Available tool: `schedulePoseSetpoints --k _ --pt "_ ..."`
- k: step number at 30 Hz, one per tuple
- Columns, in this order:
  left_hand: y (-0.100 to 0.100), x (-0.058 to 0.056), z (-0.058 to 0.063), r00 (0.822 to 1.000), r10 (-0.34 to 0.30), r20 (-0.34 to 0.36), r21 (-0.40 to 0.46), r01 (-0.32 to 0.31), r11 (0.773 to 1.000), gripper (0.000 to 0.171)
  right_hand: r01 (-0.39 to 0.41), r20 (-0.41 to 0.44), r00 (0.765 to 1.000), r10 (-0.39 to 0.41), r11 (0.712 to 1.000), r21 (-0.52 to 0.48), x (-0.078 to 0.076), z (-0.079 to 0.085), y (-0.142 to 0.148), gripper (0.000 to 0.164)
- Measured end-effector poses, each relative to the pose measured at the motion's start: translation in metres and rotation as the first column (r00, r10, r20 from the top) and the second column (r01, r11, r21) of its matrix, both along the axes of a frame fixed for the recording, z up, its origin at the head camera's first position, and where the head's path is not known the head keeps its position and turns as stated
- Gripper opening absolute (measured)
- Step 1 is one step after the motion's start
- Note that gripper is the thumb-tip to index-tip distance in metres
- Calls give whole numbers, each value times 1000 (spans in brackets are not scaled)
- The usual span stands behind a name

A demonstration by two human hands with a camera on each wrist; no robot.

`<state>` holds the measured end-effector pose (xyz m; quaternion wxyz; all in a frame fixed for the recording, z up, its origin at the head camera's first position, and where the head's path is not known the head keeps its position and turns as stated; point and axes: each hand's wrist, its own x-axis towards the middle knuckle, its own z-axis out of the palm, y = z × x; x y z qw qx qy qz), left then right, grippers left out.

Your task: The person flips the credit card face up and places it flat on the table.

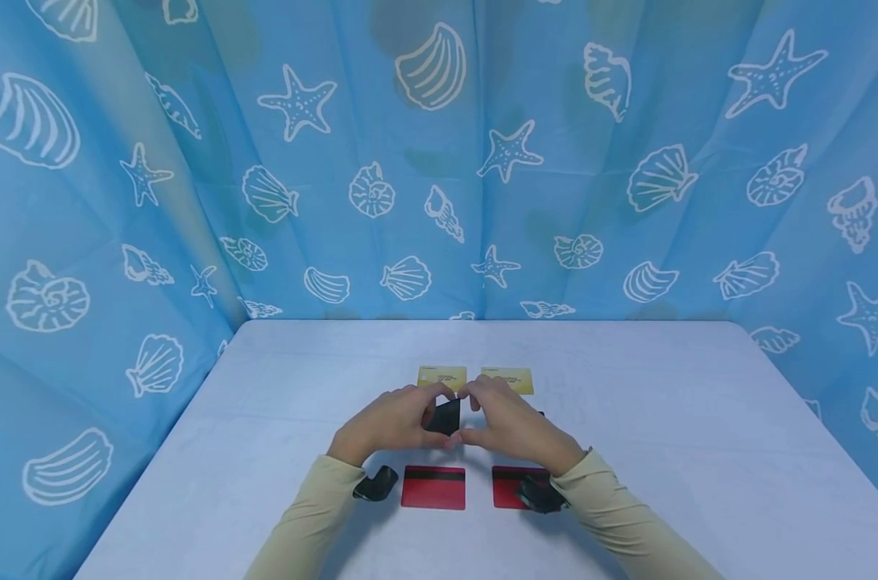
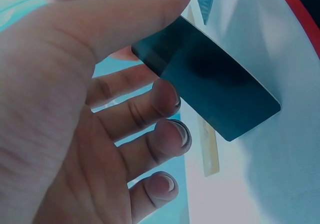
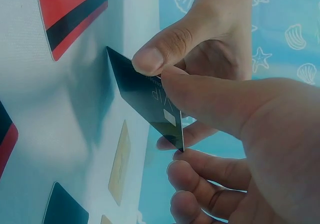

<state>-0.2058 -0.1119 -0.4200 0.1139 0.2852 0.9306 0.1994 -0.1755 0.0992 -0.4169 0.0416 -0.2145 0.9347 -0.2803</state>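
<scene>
A black card (image 1: 446, 417) is held tilted above the white table, between both hands. My left hand (image 1: 399, 419) grips it by one end, its thumb lying on the card's face in the right wrist view. The right hand (image 1: 511, 423) pinches the same end, thumb on the edge and forefinger at a corner. Small light print and a pale chip-like rectangle show on one face of the card (image 3: 145, 97). The other face (image 2: 215, 84) is plain and dark. The left hand's remaining fingers are loosely bent beside the card, touching nothing.
Two yellow cards (image 1: 442, 377) lie behind the hands, and two red cards (image 1: 433, 489) with black stripes lie in front. Another black card (image 3: 65, 209) lies on the table, mostly hidden by the right hand in the head view. A blue shell-patterned curtain (image 1: 439, 161) surrounds the table.
</scene>
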Motion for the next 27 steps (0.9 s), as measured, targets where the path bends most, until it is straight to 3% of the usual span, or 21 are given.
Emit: schedulePoseSetpoints --k 13,27 --pt "-1 0 2 1000 -6 2 10 6 1000 74 11 34 999 -12 1000 15 0 1 -1 70" --pt "-2 2 5 1000 -11 -12 9 11 1000 68 -2 37 999 2 1000 25 -4 -7 -2 66"
